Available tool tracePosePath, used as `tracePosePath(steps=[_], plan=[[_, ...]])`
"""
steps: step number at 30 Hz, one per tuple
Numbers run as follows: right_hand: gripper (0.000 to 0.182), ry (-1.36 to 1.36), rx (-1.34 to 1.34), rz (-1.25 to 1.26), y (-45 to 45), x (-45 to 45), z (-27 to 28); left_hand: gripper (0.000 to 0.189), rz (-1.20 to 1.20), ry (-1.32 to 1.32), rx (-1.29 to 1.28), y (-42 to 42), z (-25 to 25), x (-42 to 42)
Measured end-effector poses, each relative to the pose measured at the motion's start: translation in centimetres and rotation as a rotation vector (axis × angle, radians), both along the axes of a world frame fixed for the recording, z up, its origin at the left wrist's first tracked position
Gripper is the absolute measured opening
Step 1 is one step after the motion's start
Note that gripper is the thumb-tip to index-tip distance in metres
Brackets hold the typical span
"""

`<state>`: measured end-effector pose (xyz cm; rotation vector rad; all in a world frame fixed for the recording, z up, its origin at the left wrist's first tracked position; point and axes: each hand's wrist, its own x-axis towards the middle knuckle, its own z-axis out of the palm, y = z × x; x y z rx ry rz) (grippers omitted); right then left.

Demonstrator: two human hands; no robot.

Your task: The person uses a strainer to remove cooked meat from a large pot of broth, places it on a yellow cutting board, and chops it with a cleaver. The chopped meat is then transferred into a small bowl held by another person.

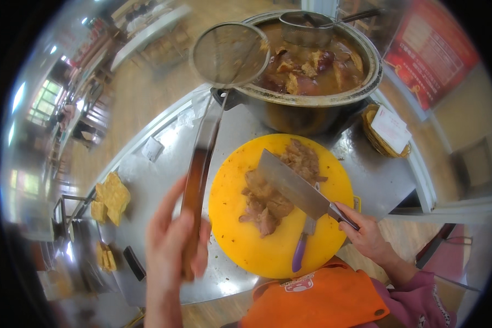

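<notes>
My left hand (178, 233) grips the wooden handle of a wire mesh strainer (230, 53), whose round head is raised beside the rim of a large stockpot (307, 115). In my right hand (367, 231) is a cleaver (293, 184), its broad blade tilted over chopped cooked meat (266, 209). Under the meat lies a round yellow cutting board (246, 252). A smaller knife with a purple handle (299, 252) rests on the board, its blade partly hidden by the cleaver. Pieces of meat (307, 80) sit in brown broth inside the pot.
A perforated metal ladle (305, 30) stands in the pot. A wicker basket (379, 143) holds white paper slips at the right of the steel counter (180, 160). Yellow folded pieces (112, 199), perhaps tofu skin, lie at left near a dark-handled object (134, 262).
</notes>
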<state>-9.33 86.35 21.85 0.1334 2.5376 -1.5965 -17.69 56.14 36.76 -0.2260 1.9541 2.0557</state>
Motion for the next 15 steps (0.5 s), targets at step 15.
tracePosePath(steps=[15], plan=[[0.044,0.121,0.001,-0.092,2.0,2.0,-1.1,0.029,-0.2,-0.052,0.094,12.5,-3.8,-19.0]])
